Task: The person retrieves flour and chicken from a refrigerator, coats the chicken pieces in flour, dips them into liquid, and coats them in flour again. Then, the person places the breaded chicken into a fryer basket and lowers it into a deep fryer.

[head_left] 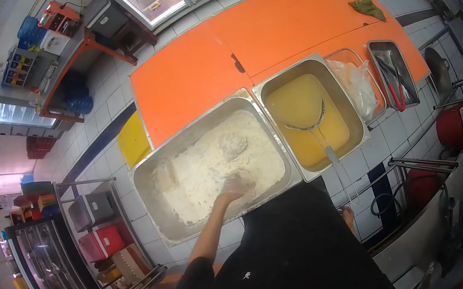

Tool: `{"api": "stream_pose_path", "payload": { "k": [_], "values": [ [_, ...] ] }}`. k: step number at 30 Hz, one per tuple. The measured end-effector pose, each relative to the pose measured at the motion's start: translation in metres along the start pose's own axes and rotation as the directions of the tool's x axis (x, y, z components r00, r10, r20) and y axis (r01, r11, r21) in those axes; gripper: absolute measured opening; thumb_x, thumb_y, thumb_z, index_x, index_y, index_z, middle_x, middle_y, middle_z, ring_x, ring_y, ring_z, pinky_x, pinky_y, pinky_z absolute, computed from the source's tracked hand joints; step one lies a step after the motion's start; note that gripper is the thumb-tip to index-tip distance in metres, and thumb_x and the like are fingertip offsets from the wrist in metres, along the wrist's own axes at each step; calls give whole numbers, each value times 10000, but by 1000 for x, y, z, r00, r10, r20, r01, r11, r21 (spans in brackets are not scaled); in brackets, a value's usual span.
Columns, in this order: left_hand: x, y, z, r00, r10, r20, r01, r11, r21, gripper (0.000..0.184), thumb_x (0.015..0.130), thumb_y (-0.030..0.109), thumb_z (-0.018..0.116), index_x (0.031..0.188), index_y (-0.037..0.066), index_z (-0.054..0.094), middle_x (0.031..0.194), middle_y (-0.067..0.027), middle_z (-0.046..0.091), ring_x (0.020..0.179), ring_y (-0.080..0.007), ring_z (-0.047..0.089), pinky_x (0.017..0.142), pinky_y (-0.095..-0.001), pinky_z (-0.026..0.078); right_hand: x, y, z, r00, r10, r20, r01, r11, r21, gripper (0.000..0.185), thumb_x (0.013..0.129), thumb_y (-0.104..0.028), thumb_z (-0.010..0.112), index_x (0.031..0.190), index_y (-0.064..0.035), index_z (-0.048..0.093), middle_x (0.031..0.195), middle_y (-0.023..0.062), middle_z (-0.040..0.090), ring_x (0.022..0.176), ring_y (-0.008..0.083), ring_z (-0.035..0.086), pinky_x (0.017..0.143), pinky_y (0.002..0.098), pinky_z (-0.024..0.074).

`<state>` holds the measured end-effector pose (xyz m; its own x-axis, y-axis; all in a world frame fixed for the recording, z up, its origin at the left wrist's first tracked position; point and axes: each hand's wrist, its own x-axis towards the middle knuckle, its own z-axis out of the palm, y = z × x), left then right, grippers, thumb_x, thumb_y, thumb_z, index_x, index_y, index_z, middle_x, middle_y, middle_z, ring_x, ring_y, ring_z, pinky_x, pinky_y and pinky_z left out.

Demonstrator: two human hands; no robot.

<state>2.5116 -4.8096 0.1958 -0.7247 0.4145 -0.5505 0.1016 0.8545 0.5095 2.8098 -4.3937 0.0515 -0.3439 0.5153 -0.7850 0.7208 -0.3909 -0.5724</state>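
Flour-like powder fills much of the large metal pan in front of the person, at the near edge of the orange table. The left hand is in it near the pan's close side, coated white; I cannot tell whether its fingers are curled around anything. Just beyond the hand rises a rounded, powder-covered lump. To the right, touching or nearly touching, stands a second pan of yellow liquid. A wire utensil sits in that liquid, its long handle crossing the near rim and jutting out. Below, the right hand is mostly hidden beside the black clothing, its finger state unreadable. Farther right are a clear plastic bag and a narrow tray holding red-handled tongs. A green cloth lies near the table's far right corner.
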Motion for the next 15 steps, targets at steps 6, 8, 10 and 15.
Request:
{"api": "stream_pose_path", "payload": {
  "k": [6,8,10,15],
  "values": [
    [2,-39,-15,935,-158,-318,-14,878,-479,425,855,425,635,1027,41,697,1062,-150,690,1022,-265,635,857,-369,484,-1,-11,9,1000,-1,-8,1,1000,9,241,891,-205,490,929,20,567,763,98,612,611,212,630,506,309,499],
    [-3,-35,-12,919,-278,-279,126,879,-459,385,860,381,639,1016,34,702,1060,-140,696,1005,-246,642,837,-356,493,-8,-15,6,999,-35,-25,36,999,33,231,888,-201,495,909,17,569,755,97,610,617,208,632,509,302,498],
    [-3,-33,-5,878,-477,19,475,867,-150,337,888,335,597,1120,112,694,1108,-138,683,1020,-270,641,906,-375,470,-12,-18,7,999,-7,45,11,997,-82,199,880,-166,491,880,16,571,762,104,619,647,198,640,529,299,506],
    [24,2,49,982,187,-30,-190,962,-195,439,862,331,587,1263,159,629,1278,-125,608,1191,-278,545,1019,-376,396,-1,19,-1,981,-172,90,178,982,-60,169,870,-123,496,904,2,605,781,89,629,650,174,626,521,289,488]
  ]
}}
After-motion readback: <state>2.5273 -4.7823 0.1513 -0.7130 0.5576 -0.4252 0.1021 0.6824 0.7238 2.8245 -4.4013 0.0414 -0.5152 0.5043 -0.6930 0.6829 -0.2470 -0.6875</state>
